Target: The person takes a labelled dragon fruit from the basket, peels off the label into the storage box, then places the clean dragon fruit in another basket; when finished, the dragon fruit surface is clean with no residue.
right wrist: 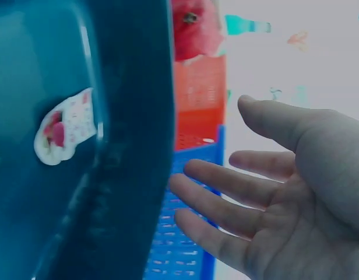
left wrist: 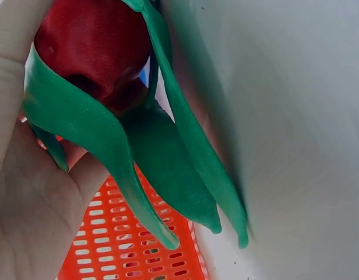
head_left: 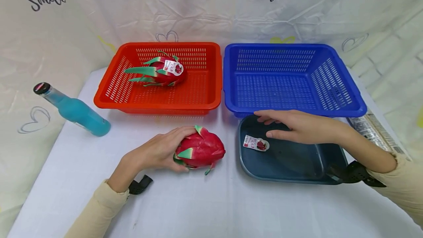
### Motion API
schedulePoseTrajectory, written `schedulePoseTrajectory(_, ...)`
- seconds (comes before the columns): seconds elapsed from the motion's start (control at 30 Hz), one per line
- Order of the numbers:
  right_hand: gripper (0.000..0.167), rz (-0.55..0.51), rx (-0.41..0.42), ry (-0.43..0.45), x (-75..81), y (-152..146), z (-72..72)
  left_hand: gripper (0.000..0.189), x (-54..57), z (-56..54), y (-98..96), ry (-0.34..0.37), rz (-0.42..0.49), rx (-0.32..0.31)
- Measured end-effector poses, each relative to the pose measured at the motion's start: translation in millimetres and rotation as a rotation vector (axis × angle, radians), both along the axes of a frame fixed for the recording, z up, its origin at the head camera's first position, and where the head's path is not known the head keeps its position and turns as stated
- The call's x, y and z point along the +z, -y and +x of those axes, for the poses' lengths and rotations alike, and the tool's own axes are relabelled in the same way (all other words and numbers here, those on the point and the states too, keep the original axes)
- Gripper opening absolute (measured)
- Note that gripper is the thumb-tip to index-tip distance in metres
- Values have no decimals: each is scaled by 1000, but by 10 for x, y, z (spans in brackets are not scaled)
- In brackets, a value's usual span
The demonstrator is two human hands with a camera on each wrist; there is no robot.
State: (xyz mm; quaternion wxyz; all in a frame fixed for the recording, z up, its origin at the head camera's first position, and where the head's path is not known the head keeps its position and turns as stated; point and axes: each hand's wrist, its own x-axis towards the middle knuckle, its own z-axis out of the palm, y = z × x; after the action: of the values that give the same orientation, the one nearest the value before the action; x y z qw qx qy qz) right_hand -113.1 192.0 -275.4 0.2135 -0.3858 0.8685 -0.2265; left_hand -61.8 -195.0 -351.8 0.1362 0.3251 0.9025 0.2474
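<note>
My left hand (head_left: 162, 151) grips a red dragon fruit (head_left: 203, 148) with green-tipped scales, close over the white table in front of the red basket. In the left wrist view its long green leaves (left wrist: 168, 157) hang past my palm. My right hand (head_left: 294, 126) hovers over the dark teal tray (head_left: 294, 181), fingers extended and holding nothing. A sticker label (head_left: 256, 143) with a dragon fruit picture lies in that tray, left of my right fingertips. Another dragon fruit (head_left: 165, 71), with a similar label (head_left: 173, 68) on it, sits in the red basket (head_left: 158, 107).
A blue basket (head_left: 294, 111) stands behind the tray, beside the red one. At the left a bottle (head_left: 80, 113) of turquoise liquid lies on the table. A silver-and-tan package (head_left: 373, 131) shows at the right, partly behind my right arm. A printed cloth (head_left: 205, 3) hangs at the back.
</note>
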Motion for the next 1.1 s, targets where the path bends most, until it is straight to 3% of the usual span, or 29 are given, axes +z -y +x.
schedulePoseTrajectory(0.3, 58, -84, -45, -19, 83, -62, -7, 101, -7, -9, -20, -31, -9, -16)
schedulePoseTrajectory(0.57, 66, -178, -127, -164, 100, -308, -21, 100, -20, -7, -31, -47, -16, -21)
schedulePoseTrajectory(0.77, 71, -185, -314, -214, 69, -579, -106, 100, -15, -5, -29, -39, -18, -12)
schedulePoseTrajectory(0.93, 73, -255, -454, -239, 12, -875, -239, 100, -19, -6, -24, -39, -22, -7)
schedulePoseTrajectory(1.1, 75, -281, -566, -205, -26, -1135, -339, 101, -18, -2, -11, -43, -19, -2)
